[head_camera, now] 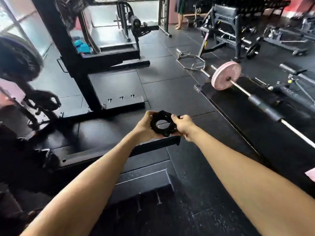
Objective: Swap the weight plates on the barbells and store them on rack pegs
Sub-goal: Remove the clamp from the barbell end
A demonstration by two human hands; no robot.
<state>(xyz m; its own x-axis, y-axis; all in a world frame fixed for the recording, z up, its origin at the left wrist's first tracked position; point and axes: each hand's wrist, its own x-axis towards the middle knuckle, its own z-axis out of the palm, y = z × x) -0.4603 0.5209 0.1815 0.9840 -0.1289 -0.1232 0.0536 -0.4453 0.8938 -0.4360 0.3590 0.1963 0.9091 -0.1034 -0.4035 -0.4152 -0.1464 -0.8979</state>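
Head view: fingers (pixel 150 114) of both hands curl around a black barbell collar (pixel 163 123), held at its rim, likely ready to clamp. Beyond the right hand (pixel 183 126), pink weight plates (pixel 225 76) sit on a barbell (pixel 265 103) on the floor.

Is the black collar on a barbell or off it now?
Off: both hands, left hand and right hand, hold the black collar; floor shows through its hole.

Both forearms are bare to the frame's edge, and the left hand (pixel 144 128) and right hand (pixel 183 126) wear nothing.
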